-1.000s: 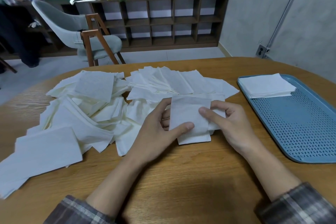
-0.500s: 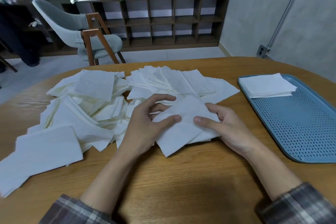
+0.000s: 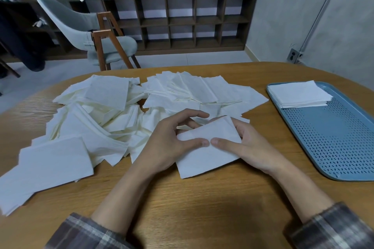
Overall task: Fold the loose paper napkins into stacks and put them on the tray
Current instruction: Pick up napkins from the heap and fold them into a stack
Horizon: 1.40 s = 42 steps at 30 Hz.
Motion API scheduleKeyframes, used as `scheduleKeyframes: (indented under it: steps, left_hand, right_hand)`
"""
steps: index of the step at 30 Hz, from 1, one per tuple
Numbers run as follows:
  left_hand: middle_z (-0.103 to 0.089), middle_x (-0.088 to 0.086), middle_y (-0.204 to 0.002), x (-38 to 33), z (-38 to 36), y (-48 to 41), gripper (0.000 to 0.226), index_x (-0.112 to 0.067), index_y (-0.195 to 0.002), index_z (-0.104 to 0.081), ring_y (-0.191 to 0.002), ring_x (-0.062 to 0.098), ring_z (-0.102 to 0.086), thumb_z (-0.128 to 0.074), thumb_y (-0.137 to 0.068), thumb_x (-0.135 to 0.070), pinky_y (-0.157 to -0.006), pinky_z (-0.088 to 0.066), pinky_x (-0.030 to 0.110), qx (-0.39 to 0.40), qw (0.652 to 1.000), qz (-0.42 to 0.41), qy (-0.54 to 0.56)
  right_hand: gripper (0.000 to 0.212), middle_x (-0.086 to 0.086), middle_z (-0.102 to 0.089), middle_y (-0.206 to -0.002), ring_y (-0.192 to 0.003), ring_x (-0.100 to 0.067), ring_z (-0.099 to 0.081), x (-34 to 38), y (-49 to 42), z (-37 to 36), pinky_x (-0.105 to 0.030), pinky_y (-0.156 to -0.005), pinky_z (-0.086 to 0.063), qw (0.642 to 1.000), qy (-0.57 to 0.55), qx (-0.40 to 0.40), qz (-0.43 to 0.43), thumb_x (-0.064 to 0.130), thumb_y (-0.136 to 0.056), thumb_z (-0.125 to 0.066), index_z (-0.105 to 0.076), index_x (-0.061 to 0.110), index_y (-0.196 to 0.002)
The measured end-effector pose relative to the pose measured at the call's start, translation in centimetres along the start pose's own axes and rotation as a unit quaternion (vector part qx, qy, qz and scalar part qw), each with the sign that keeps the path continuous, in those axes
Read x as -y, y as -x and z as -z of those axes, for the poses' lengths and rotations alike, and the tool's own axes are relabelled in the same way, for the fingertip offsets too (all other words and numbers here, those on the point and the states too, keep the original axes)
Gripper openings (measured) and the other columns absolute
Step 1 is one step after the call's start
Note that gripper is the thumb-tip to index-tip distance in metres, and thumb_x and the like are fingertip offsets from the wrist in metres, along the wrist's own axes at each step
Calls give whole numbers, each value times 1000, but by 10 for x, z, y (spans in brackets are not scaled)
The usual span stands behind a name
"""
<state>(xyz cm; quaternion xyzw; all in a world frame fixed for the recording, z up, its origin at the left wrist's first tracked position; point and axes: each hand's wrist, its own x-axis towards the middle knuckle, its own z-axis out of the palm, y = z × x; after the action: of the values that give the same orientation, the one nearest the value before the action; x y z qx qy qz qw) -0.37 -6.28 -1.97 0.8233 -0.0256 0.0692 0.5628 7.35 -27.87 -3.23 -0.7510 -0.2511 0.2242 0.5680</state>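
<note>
Now pinching one napkin (image 3: 204, 160) with both hands, low over the table (image 3: 192, 204) and right at the near edge of the loose pile (image 3: 97, 127). Left hand (image 3: 166, 143) on the left side, thumb flat on top, other fingers curled in behind the paper. Right hand (image 3: 251, 147) on the right side, thumb on top too, fingers tucked under. Thumb tips almost touching in the middle, likely to hold the paper still and keep the sides lined up for a fold. Held tilted, one corner pointing up and away, the near edge resting on or just over the wood; cannot tell which. Looks like the folding step, with lots left to do: a big messy pile, spread wide across the table. Only one neat stack (image 3: 299, 95) done, sitting in the far corner of the blue tray (image 3: 334, 147), well off to the right. Put there, probably, to leave room for more stacks beside it. Soft, thin paper, so easy to crumple with a hard squeeze.
</note>
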Motion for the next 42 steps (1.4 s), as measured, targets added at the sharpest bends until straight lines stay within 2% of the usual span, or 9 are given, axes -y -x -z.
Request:
scheduleKeyframes:
  steps: [6,11,17,20,24,29,32,36,42]
  left_hand:
    - [-71,-13,-105,6,0,-2,48,-43,-119,-71,-109,9,-66,-92,-79,-27,-80,-54,23,-17,999,-16,-26]
    - [-69,-22,-113,10,-2,-2,41,-43,-121,-70,-111,-1,-62,-86,-84,-42,-89,-49,17,-51,994,-36,-91]
    - [-74,-7,-88,6,0,-2,17,-30,-98,-78,-72,5,-65,-84,-87,-41,-57,-43,14,-51,998,27,-11]
    - [-71,21,-88,14,2,-4,23,-25,-90,-77,-77,41,-64,-84,-85,-46,-58,-49,37,-81,996,40,-5]
    - [-73,19,-93,14,0,-3,22,-28,-95,-79,-88,45,-67,-83,-85,-48,-65,-59,62,-109,994,21,16]
    - [-61,-12,-94,14,-13,-2,28,-29,-103,-68,-77,13,-57,-88,-85,-23,-68,-46,22,-199,974,-82,-75]
    - [-60,-11,-91,19,-17,-1,26,-24,-96,-67,-80,14,-58,-89,-84,-23,-71,-44,18,-128,969,-150,-150]
    - [-65,-16,-99,32,-19,-1,23,-30,-102,-75,-95,7,-63,-83,-87,-46,-81,-55,34,53,955,-143,-254]
    - [-67,-18,-104,35,-19,-2,11,-30,-102,-77,-102,4,-62,-71,-96,-36,-81,-56,39,15,939,-175,-295]
  right_hand:
    - [42,18,-71,-120,-111,-3,-67,-1,-1,1,-15,-85,-50,999,9,-9,41,21,-95,-75,-63,37,-132]
    - [61,1,-71,-127,-113,-22,-71,-2,-1,2,-34,-94,-58,995,-46,-23,85,12,-95,-75,-52,39,-143]
    - [62,-12,-74,-108,-96,-24,-73,0,-1,6,-33,-80,-60,983,-136,-57,109,8,-91,-73,-46,33,-140]
    - [42,1,-70,-118,-106,-18,-70,-4,-4,5,-29,-87,-56,986,-61,-101,116,5,-95,-74,-58,28,-127]
    - [16,12,-78,-104,-109,-1,-67,-3,-3,6,-11,-92,-42,987,25,-93,130,4,-96,-73,-79,18,-99]
    - [23,18,-79,-106,-112,5,-66,-9,-7,8,-6,-91,-41,984,52,-144,89,5,-97,-72,-83,24,-99]
    - [25,22,-78,-104,-112,9,-65,-13,-10,9,-2,-91,-39,975,76,-188,89,5,-98,-70,-83,27,-99]
    - [25,24,-78,-105,-112,12,-63,-15,-11,9,0,-91,-37,972,90,-196,92,6,-99,-69,-83,26,-100]
    - [32,26,-76,-111,-118,13,-60,-15,-9,10,0,-95,-36,975,92,-177,96,3,-100,-64,-82,29,-106]
